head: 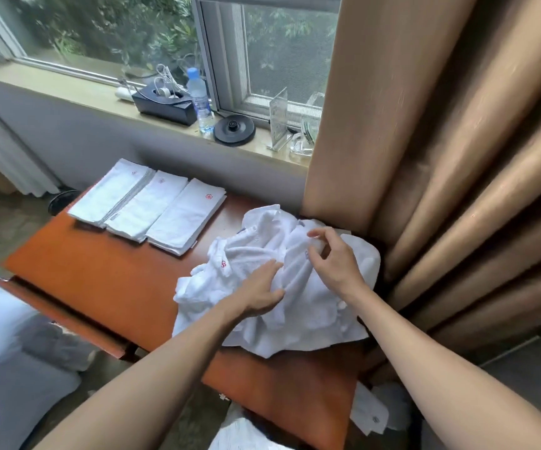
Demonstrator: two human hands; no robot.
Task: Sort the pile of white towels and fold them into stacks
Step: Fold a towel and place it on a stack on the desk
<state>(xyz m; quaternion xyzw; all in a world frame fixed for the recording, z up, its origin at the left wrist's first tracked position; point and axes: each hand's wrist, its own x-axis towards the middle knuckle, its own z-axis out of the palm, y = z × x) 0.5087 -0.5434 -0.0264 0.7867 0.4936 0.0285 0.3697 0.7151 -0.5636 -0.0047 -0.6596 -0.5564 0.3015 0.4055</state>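
A crumpled pile of white towels [295, 303] lies on the right half of the orange-brown table [100, 271]. My left hand [259, 290] rests flat on the pile's middle with straight fingers. Just right of it, my right hand [330, 254] pinches a fold of towel between thumb and forefinger near the pile's top. Three stacks of folded white towels with small red logos sit side by side at the table's far left: the left stack [110, 193], the middle stack [147, 206] and the right stack [186, 216].
A heavy tan curtain [441, 157] hangs against the table's right side. The window sill [67, 89] behind holds a black box [165, 105], a water bottle [201, 102] and a kettle base [234, 129]. More white cloth [373, 414] lies on the floor.
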